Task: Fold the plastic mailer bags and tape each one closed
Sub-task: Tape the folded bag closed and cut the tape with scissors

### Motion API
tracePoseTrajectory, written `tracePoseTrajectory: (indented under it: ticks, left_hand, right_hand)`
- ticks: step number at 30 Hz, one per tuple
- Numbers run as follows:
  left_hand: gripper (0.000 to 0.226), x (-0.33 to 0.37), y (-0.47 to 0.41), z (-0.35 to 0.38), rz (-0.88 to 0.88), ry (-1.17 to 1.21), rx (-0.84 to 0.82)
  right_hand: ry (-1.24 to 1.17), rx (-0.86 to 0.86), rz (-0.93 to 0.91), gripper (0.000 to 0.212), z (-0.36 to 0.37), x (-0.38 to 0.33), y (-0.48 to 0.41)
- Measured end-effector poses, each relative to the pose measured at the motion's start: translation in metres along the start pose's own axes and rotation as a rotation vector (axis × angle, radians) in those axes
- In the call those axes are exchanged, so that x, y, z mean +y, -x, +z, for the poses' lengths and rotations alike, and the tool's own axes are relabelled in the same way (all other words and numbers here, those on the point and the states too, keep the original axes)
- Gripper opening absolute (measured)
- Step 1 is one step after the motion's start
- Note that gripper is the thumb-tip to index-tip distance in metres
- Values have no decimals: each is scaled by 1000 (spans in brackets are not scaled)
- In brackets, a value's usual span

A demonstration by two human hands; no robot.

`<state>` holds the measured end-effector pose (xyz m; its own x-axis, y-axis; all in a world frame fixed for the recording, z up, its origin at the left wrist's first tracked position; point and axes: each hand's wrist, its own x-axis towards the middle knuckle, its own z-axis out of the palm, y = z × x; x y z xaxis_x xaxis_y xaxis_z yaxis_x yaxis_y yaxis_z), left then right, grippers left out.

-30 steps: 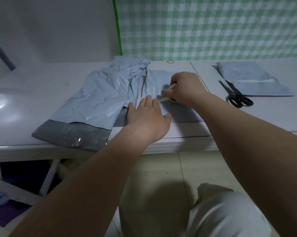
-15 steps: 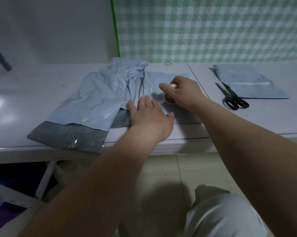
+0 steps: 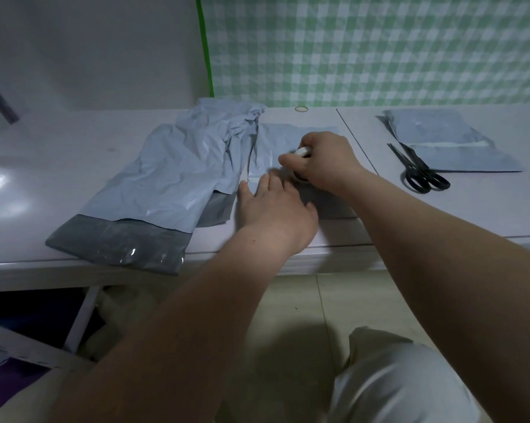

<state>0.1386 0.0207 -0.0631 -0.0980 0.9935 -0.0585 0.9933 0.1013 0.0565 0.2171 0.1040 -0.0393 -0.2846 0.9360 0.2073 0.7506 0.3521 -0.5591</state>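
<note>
Right hand (image 3: 324, 163) has lowered the tape roll (image 3: 302, 152) onto the folded bag (image 3: 275, 138) and grips it. Left hand (image 3: 272, 209) lies flat, pressing the fold beneath. Keep strip taut, straddle flap edge, rub down.

Head-worn wide view, facing forward and down, close over pale glossy tabletop (image 3: 74, 178); my left hand (image 3: 272, 212), right hand (image 3: 327, 160) mid-frame; green-checked wall (image 3: 379, 50) at 12 o'clock.
</note>
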Motion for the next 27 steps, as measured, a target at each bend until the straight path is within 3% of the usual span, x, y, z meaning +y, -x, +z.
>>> tracePoseTrajectory:
  ticks: [2,12,19,27]
  left_hand:
    - [67,0,-1,0,-1,-3,4]
    - [66,-1,-1,0,2,-17,6]
    - [67,-1,0,-1,2,-24,-13]
    - [68,-1,0,-1,5,-31,-21]
  right_hand:
    - [45,-8,4,25,0,0,-3]
    - [172,-53,35,31,-7,0,-9]
    - [277,-88,45,19,-15,3,-10]
    - [380,-67,2,20,-20,9,-9]
